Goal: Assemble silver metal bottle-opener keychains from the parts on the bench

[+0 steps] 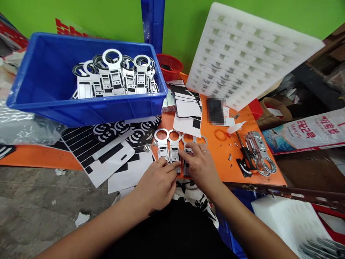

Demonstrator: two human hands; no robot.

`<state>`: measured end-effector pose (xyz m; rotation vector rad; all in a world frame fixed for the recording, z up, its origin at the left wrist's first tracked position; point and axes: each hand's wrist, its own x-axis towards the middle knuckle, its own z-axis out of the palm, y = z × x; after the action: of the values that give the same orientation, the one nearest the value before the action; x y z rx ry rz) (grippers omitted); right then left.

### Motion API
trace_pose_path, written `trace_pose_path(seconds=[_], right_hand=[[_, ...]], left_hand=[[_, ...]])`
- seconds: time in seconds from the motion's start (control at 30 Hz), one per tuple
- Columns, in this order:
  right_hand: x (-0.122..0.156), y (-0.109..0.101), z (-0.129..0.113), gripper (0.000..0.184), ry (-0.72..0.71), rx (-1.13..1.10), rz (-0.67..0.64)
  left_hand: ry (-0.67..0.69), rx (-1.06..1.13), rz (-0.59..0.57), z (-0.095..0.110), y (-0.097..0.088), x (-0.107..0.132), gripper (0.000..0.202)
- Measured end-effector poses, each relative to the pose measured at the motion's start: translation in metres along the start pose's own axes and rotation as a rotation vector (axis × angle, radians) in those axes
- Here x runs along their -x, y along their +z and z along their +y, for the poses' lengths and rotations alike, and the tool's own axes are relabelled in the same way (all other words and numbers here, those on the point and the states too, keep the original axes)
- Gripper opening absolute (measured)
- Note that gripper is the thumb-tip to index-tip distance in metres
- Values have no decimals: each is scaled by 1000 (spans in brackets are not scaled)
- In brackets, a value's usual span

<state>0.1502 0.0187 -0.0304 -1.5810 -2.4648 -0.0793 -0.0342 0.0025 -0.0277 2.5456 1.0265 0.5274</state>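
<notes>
Several flat silver brackets with ring-shaped heads lie side by side at the table's front edge. My left hand (159,184) reaches in from the left, its index fingertip on the lower part of the second metal bracket (175,154) and its other fingers curled. From the right, the index finger and thumb of my right hand (201,165) touch the same bracket's right side. Just left of it lies another metal bracket (162,151). A third bracket (186,169) sits partly under my right hand, which also hides most of the one beyond. Black pads show on the bracket bodies.
A blue bin (88,108) full of similar brackets stands back left. Black-and-white sticker sheets (107,169) overlap below it. A white foam tray (242,64) leans at the back right. A screwdriver (245,154), glue bottle (235,127) and metal parts (257,147) lie right. Red basket (170,73) behind.
</notes>
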Motion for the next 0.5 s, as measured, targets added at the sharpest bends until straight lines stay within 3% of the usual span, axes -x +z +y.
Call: trace_pose_path(seconds=[0.17,0.27,0.4,0.5], right_hand=[[-2,-8,-1,35,-53,93,-35],[-2,-10,3,41,-34,-12,-71],[-5,-4,10,26,145,-380,-18],[-13,3,11,14,291,-511,15]], left_hand=[[13,38,10,-6,-2,-2,16],[-10,47,12,-8,-3,-2,14],[-39,32,-6,-7,-4,0,14],[-38,30,-18,-6,-3,2,14]])
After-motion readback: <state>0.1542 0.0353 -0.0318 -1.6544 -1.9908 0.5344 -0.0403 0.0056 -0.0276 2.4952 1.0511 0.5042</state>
